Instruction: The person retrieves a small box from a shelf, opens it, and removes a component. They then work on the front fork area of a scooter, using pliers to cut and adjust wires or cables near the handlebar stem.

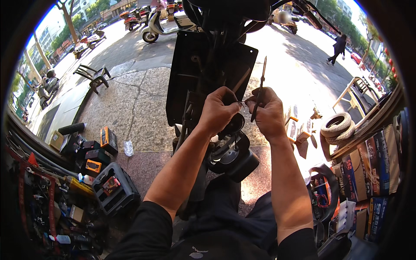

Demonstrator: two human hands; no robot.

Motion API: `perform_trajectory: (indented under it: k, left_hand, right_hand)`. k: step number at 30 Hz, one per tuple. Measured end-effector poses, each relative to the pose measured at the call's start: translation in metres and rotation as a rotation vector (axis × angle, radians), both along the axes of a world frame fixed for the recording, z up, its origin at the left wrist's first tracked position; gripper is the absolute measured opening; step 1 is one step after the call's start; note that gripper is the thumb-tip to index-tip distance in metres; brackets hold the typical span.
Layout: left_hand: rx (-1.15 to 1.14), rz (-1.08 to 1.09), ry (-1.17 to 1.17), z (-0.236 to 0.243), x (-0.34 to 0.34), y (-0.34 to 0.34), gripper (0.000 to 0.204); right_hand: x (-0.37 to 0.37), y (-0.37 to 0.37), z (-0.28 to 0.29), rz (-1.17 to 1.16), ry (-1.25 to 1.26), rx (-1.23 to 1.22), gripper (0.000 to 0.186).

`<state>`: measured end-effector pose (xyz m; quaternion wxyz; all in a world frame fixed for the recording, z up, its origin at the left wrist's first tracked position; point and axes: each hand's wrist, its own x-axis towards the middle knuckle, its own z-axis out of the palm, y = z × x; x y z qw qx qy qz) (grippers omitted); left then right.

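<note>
Both hands meet over the dark body of a scooter (212, 65), whose black panels and frame stand in front of me. My left hand (220, 110) is closed, thumb and fingertips pinching one end of a small thin piece, perhaps a wire (242, 102). Close beside it, my right hand (268, 113) is closed as well, its fingertips at the other end of that piece. A long, slim, dark pointed tool (262, 77) is also held in my right hand and points up and away; its exact kind is unclear. Below the hands sits a rounded black scooter part (242, 162).
At left lie an open grey tool case (115, 190), an orange-and-black box (108, 139) and crowded tools. Stacked tires (338, 126) and cardboard boxes (368, 162) stand at right. A small chair (94, 77) is farther off; a person (338, 48) walks on the pavement.
</note>
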<state>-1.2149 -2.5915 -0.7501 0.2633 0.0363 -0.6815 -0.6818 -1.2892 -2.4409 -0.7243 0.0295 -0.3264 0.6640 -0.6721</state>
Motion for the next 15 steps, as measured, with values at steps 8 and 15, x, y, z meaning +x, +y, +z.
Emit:
perform_trajectory:
  k: [8, 15]
  left_hand:
    - [0.032, 0.114, 0.043, 0.002, 0.001, 0.008, 0.004]
    - [0.04, 0.195, 0.08, -0.003, -0.004, 0.008, 0.006]
  right_hand:
    - [0.015, 0.012, -0.016, -0.08, -0.01, 0.12, 0.019]
    - [0.048, 0.031, -0.04, -0.077, 0.023, 0.484, 0.037]
